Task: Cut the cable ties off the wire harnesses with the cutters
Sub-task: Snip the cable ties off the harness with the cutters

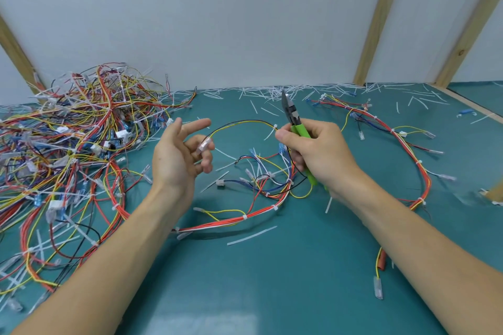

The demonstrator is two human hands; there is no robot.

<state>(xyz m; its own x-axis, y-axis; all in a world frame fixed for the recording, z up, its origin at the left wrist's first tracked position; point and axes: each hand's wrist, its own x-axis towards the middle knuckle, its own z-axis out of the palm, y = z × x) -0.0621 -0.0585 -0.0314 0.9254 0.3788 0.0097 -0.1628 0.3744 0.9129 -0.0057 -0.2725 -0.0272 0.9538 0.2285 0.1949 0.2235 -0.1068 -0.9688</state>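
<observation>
My right hand [318, 152] is closed around the green handles of the cutters [289, 109], whose grey jaws point up and away. A white cable tie [273, 128] on a thin yellow-and-black wire loop sits right at my right thumb. That loop arcs left to a clear terminal [204, 145] resting against the fingers of my left hand [177, 160], which is raised with fingers spread and palm facing right. The rest of this wire harness [261, 211], red, white, blue and yellow with several white ties, lies on the teal mat [272, 280] between my forearms.
A large tangled pile of harnesses [81, 130] fills the left side. Another harness [402, 141] curves along the right. Cut white tie pieces [272, 91] litter the mat, mostly by the back wall. Wooden posts [377, 22] stand at the back right.
</observation>
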